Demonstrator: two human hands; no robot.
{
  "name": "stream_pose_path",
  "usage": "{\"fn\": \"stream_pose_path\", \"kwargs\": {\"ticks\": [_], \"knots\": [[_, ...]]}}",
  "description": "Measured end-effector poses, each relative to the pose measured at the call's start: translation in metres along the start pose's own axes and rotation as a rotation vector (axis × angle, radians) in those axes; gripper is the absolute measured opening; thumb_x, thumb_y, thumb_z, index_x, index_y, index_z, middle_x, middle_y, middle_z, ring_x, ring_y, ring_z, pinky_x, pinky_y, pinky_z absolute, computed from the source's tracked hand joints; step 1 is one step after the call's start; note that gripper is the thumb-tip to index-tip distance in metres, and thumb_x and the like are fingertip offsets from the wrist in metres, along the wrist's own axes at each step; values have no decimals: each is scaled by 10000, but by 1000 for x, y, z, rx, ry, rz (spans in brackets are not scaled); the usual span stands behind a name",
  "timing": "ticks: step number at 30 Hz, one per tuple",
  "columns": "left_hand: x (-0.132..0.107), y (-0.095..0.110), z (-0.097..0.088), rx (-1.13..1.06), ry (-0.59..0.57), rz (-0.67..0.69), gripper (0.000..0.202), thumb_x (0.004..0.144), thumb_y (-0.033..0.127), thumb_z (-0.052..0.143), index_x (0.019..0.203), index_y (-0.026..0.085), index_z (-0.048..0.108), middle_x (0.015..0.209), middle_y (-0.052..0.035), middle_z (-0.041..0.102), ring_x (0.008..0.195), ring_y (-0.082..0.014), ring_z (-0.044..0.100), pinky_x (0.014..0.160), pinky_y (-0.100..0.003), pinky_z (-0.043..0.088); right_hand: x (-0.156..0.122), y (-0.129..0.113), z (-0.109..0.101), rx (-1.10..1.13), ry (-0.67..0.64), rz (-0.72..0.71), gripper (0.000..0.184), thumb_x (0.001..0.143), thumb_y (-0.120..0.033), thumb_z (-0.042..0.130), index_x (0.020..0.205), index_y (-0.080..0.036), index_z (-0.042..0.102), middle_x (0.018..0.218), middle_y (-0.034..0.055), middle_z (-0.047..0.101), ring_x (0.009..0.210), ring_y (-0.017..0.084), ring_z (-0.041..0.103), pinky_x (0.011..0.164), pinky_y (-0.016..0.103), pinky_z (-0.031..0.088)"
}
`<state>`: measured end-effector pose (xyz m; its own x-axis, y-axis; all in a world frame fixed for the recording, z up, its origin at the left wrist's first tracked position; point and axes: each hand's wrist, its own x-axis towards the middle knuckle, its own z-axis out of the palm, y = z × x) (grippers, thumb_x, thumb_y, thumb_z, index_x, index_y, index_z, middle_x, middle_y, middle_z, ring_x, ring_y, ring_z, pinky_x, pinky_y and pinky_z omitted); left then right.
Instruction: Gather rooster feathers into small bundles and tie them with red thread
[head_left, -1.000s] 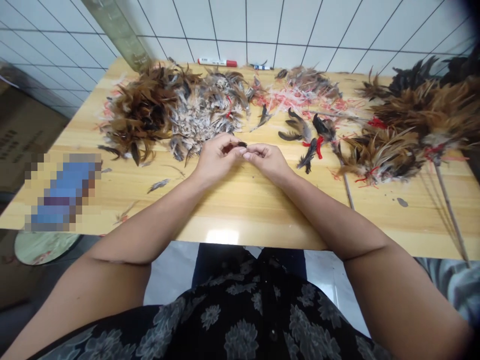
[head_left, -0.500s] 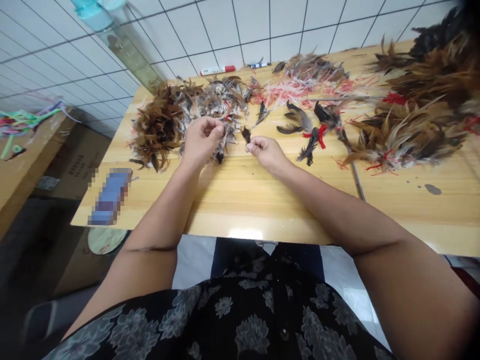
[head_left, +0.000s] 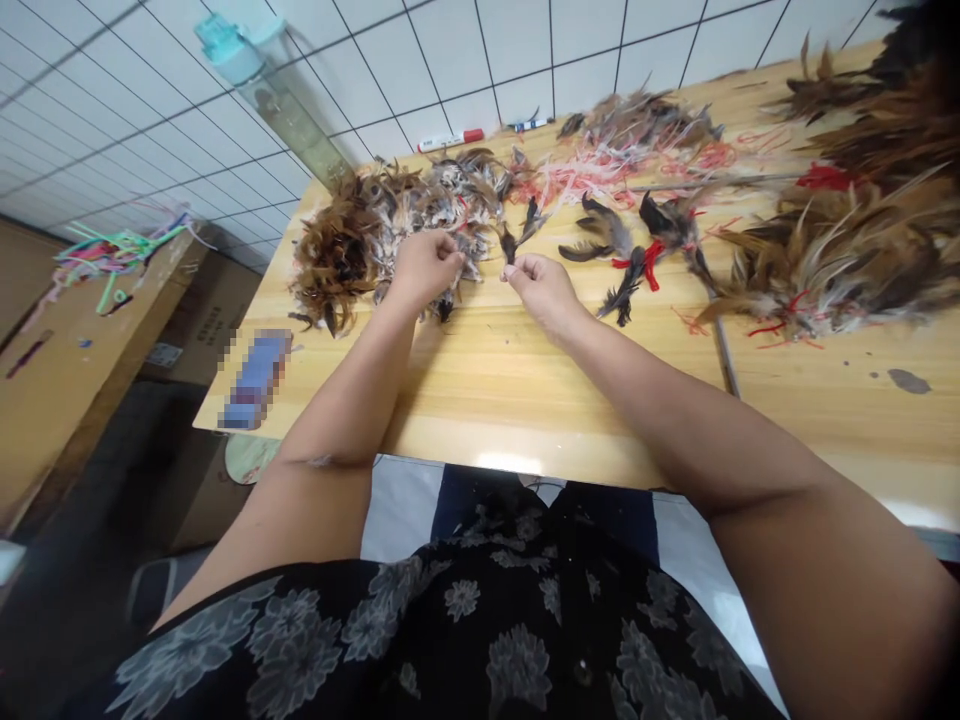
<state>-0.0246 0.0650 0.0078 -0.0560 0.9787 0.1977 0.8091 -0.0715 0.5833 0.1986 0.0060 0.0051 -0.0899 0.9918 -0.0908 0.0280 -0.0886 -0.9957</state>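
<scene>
My right hand [head_left: 546,292] pinches a small dark feather [head_left: 508,243] between thumb and fingertips, its tip pointing up, away from me. Just left of it, my left hand [head_left: 427,266] is closed, thumb against the curled fingers; whatever it may hold is too small to make out. That hand is over the near edge of a pile of grey and white feathers [head_left: 469,175]. Brown feathers [head_left: 330,255] lie heaped to its left. Right of my right hand are loose black feathers [head_left: 622,285] and a short red ribbon [head_left: 653,265].
Red and white strands [head_left: 574,183] lie behind the hands, near a red-capped marker [head_left: 450,140] and a blue marker [head_left: 534,125]. A tall bottle [head_left: 292,125] stands at the back left. A blurred-out phone-like object [head_left: 256,378] lies front left. More brown feathers [head_left: 840,250] cover the right side.
My view has turned a little left, so the table appears shifted right. Both hands stay close together, closed; the dark feather is still in my right hand.
</scene>
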Motion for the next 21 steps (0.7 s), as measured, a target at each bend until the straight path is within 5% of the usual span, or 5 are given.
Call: {"fn": "stream_pose_path", "kwargs": {"ticks": [6,10,17,21], "knots": [[-23,-5,0,-730,-178,16,528,960,268,1132,828,249,622,754,13,666,605,-177,641,605,-280,567,4,10,1,8,4,-44,500,1168,-36,705,733,-242,572,680,-99,382,733,132,343,806,376,247],[-32,-6,18,-859,-204,17,539,932,358,1218,909,240,692,877,-5,761,675,-179,759,609,-256,626,5,17,1,12,3,-42,463,1164,-75,741,768,-242,568,751,-78,475,769,131,404,821,361,291],[-25,-52,50,-844,-2,259,603,962,697,1210,978,244,813,836,-5,715,713,-194,721,627,-279,567,10,39,-7,34,-11,-143,393,1183,-175,801,835,-232,627,791,-55,540,806,136,482,818,329,354],[-29,-55,56,-898,27,295,630,1023,772,1143,1002,248,794,979,-40,792,771,-207,753,661,-304,617,11,51,-13,55,-39,-166,347,1174,-258,845,882,-234,660,846,-29,630,851,150,531,842,310,407]]}}
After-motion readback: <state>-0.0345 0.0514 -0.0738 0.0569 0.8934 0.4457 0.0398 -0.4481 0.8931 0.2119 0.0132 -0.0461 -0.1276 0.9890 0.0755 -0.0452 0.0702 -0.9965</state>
